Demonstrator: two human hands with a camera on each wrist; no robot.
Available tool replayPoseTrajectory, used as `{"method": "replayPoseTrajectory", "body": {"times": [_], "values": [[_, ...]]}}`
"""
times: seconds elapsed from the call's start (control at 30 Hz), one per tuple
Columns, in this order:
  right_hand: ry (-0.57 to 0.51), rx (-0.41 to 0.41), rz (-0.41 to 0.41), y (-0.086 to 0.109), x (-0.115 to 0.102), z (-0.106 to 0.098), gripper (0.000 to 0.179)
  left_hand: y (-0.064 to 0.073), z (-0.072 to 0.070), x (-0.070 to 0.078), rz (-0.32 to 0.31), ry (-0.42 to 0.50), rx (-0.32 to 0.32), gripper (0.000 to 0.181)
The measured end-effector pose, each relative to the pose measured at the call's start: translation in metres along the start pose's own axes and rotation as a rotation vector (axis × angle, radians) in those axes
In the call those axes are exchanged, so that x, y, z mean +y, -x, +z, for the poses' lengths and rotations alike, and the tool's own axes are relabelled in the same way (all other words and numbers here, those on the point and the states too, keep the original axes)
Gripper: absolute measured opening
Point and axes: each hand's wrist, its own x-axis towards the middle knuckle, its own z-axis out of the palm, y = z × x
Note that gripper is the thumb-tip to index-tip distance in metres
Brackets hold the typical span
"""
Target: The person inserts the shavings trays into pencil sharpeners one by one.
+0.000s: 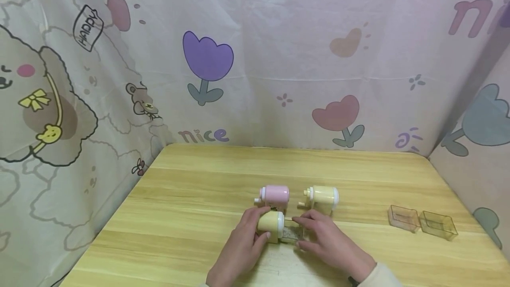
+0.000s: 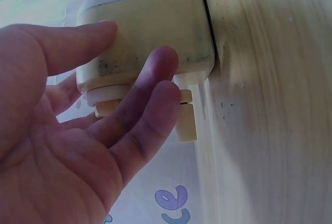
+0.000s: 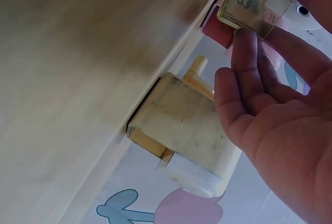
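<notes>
A yellow hand-crank pencil sharpener (image 1: pixel 270 222) sits near the front of the wooden table. My left hand (image 1: pixel 244 243) grips its body from the left, and the left wrist view shows the thumb on the sharpener's side (image 2: pixel 150 32). A see-through shavings drawer (image 1: pixel 292 233) sticks out from the sharpener's right end. Fingers and thumb of my right hand (image 1: pixel 323 239) pinch this drawer by its sides. Greyish bits show inside the drawer (image 3: pixel 249 7) in the right wrist view. How far its inner end reaches into the body is hidden.
Just behind stand a pink sharpener (image 1: pixel 277 195) and a second yellow sharpener (image 1: pixel 324 195). On the right side of the table lie a pinkish see-through drawer (image 1: pixel 403 219) and a yellowish one (image 1: pixel 438 224). A printed cloth (image 1: pixel 271 114) hangs along the back and sides.
</notes>
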Motion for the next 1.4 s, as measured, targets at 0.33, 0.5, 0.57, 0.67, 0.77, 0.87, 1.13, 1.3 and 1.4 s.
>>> {"method": "replayPoseTrajectory", "body": {"times": [0.33,0.5,0.57,0.67,0.77,0.87,1.13,1.3,1.4], "values": [[-0.019,-0.037,0.022,-0.005,-0.003,0.002,0.056,0.001,0.000,0.000,-0.004,-0.007,-0.002,0.055],[-0.027,-0.049,0.013,-0.006,-0.002,0.004,0.056,0.000,-0.001,0.001,-0.004,-0.018,0.006,0.055],[-0.031,-0.055,0.011,-0.006,-0.002,0.005,0.056,0.000,-0.001,0.001,-0.003,-0.021,0.007,0.055],[-0.024,-0.062,0.007,-0.007,-0.002,0.005,0.056,0.000,0.000,0.001,0.000,-0.027,0.010,0.055],[-0.008,-0.065,0.001,-0.008,-0.003,0.005,0.056,0.001,0.000,0.001,0.002,-0.030,0.011,0.055],[0.017,-0.063,-0.001,-0.009,-0.005,0.005,0.056,0.001,0.000,0.000,0.003,-0.029,0.007,0.055],[0.033,-0.059,-0.010,-0.013,-0.008,0.006,0.057,0.001,0.000,0.000,0.004,-0.028,-0.004,0.054],[0.025,-0.049,-0.015,-0.014,-0.008,0.007,0.056,0.001,0.000,0.000,0.004,-0.032,-0.003,0.054],[0.018,-0.049,-0.010,-0.015,-0.008,0.008,0.056,0.000,0.000,0.000,0.000,-0.039,-0.003,0.054]]}}
